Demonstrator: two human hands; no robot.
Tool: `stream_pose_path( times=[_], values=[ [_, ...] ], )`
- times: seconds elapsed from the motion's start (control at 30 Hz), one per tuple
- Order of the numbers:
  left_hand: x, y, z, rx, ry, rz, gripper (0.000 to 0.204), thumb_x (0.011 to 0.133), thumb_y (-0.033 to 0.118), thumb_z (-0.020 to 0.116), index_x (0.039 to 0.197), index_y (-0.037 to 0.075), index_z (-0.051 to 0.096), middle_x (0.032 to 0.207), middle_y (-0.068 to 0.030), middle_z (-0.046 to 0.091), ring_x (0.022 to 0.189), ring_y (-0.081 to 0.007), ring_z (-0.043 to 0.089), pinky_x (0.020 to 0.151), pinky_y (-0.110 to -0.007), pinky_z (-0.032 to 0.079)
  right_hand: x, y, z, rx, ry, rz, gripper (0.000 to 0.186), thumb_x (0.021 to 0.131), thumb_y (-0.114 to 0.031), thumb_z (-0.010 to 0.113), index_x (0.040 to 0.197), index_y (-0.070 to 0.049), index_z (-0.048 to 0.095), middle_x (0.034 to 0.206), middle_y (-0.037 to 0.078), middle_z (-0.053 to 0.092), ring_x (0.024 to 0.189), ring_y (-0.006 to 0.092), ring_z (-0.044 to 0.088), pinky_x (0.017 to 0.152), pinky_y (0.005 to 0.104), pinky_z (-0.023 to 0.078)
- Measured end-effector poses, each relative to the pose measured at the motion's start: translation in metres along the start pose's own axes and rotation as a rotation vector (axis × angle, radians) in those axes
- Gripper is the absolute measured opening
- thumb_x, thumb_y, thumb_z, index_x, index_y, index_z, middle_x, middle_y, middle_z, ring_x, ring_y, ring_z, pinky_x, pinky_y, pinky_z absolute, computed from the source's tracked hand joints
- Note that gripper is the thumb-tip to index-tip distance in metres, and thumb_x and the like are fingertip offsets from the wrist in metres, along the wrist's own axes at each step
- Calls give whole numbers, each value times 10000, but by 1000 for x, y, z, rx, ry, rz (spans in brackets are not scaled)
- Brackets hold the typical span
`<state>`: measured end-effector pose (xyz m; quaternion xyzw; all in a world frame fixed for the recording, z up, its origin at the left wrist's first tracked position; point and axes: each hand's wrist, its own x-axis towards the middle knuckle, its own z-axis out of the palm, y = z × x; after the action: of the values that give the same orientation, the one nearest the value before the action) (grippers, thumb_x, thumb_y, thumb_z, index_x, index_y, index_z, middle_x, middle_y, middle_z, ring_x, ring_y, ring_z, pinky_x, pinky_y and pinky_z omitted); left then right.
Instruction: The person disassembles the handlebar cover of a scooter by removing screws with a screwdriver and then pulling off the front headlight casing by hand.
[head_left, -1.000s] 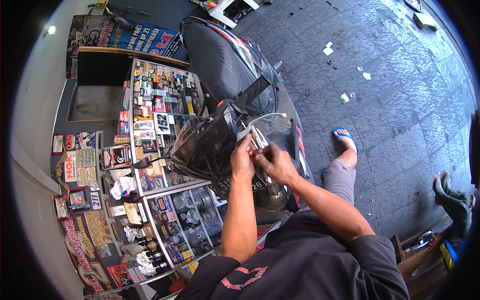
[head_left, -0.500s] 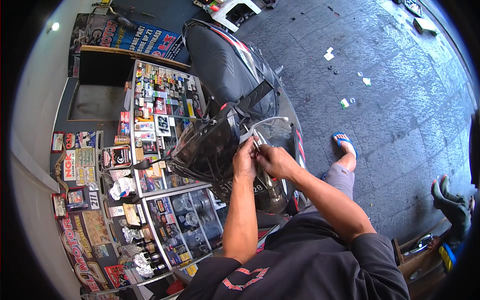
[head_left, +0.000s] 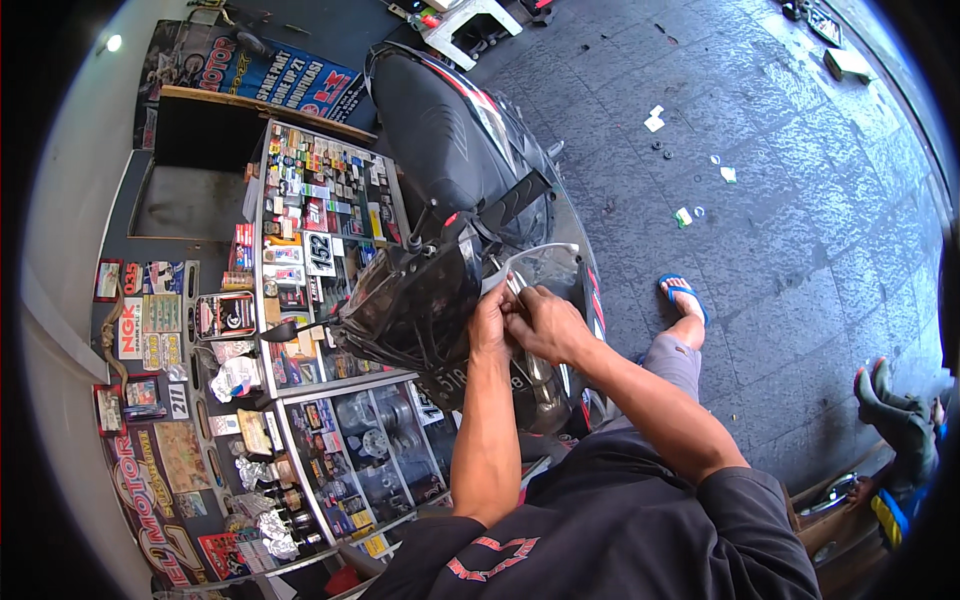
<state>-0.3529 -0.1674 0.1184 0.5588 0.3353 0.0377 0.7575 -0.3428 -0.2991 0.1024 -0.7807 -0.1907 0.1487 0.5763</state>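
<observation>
The left hand [head_left: 488, 320] has its fingers pinched on a silver lever's [head_left: 548, 247] near end, the rest curving out beyond them; the right hand [head_left: 545, 322] works close beside, its grip unclear, apparently adjusting that end, which calls for steadiness.

The lever [head_left: 540, 248] is thin, smooth and pale silver-grey, with 1 gentle bend along its length and a small rounded knob at its outer tip. It sits over the front of the motorbike [head_left: 440, 150], its knob pointing toward the motorbike's red-and-white striped flank. Its broader inner end is gripped just beside the motorbike's glossy dark front cover [head_left: 410, 315]; whether it is fixed there is hidden. The motorbike is mostly black and stands upright, its long black seat behind the lever and 1 dark mirror [head_left: 279, 332] sticking out from the motorbike on the far side from the lever.
</observation>
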Motion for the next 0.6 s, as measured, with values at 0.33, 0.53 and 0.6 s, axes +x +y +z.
stream_pose_path(
  times=[0.33, 0.53, 0.6],
  values=[
    [15, -15, -8, -209, -81, -15, 138, 922, 217, 660, 931, 80, 650, 661, 83, 410, 620, -54, 379, 607, -220, 340, 15, -6, -19, 13, -40, 203, 306, 869, -312, 580, 907, -57, 745, 818, 263, 678, 813, 434, 671, 777, 508, 526],
    [30, -18, 8, -498, -287, 21, 246, 943, 318, 648, 1012, 85, 613, 624, 72, 365, 592, -71, 331, 596, -239, 318, 10, -14, -19, -72, 70, 233, 293, 844, -319, 606, 895, -71, 753, 778, 252, 676, 766, 420, 677, 754, 495, 536],
    [35, -23, 6, -542, -311, 58, 293, 942, 376, 636, 1027, 99, 594, 593, 67, 347, 565, -81, 281, 555, -260, 273, 7, -19, -17, -104, 89, 235, 285, 847, -324, 609, 910, -92, 761, 765, 249, 675, 748, 417, 677, 738, 495, 535]
  ],
)
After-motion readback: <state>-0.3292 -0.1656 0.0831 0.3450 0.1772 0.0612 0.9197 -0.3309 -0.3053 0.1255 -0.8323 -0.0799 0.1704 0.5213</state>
